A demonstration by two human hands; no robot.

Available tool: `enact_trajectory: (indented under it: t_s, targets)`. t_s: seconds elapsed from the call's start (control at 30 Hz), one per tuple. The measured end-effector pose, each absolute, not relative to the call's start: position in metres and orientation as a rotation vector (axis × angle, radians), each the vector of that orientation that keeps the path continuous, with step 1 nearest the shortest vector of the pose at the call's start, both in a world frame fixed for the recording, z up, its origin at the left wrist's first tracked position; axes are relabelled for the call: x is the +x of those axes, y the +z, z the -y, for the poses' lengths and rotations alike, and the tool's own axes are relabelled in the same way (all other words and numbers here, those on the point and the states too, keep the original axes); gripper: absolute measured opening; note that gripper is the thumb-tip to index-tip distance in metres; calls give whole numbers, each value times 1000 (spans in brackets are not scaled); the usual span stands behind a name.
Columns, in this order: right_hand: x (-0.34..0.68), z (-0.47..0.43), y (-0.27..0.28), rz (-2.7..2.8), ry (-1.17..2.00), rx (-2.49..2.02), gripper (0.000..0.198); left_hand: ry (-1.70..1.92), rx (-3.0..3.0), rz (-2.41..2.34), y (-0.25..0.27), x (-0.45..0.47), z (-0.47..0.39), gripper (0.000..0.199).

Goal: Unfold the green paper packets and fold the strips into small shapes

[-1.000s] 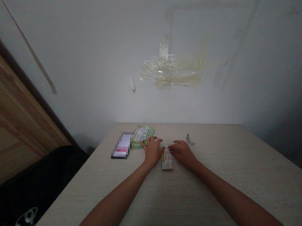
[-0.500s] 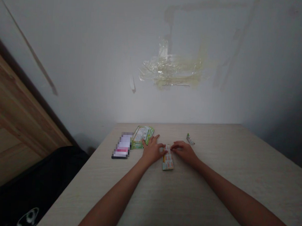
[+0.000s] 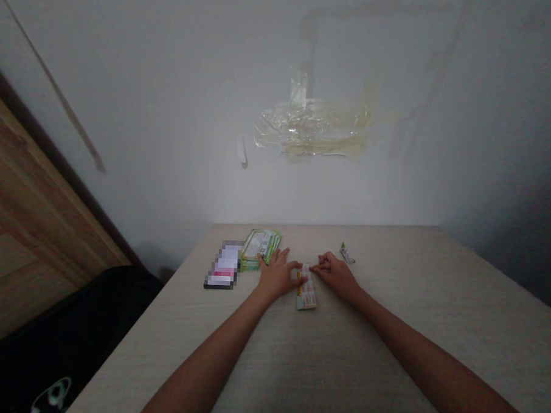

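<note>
A narrow printed sheet (image 3: 306, 298), white with orange, yellow and green rows, lies lengthwise on the table in front of me. My left hand (image 3: 276, 278) rests at its left side, with thumb and index finger apart on the sheet. Its other fingers are spread toward a fan of green-and-white printed cards (image 3: 258, 245). At the sheet's upper right edge is my right hand (image 3: 339, 275), thumb and index fingertip pinched together and the other fingers curled. Whatever is between those fingertips is too small to make out.
Left of the cards lies a phone (image 3: 223, 266), its screen pixelated. A small crumpled green-and-white wrapper (image 3: 347, 253) sits beyond my right hand. The pale wooden table (image 3: 405, 267) meets a wall with clear tape (image 3: 306, 125) on it. A black bag (image 3: 83, 320) stands at the left.
My right hand has shifted slightly, its fingers now more curled and pinched at the sheet's edge. My left hand and the sheet are nearly unmoved.
</note>
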State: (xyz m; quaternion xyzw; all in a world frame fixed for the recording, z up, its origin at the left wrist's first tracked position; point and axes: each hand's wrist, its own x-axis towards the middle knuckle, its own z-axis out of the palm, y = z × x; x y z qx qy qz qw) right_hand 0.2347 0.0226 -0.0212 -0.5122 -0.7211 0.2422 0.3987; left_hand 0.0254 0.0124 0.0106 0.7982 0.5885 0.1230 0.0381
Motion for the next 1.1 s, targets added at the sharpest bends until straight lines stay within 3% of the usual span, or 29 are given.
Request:
enact_trajectory:
  t_s: [0.73,1.1]
  targets:
    - [228,-36,-28,1849,474,-1351,9,395,2463,-1797,9,24,-14,44]
    - [231,-37,-30,1925,425,-1240,15,469,2494,-1838,8,28,-21,43]
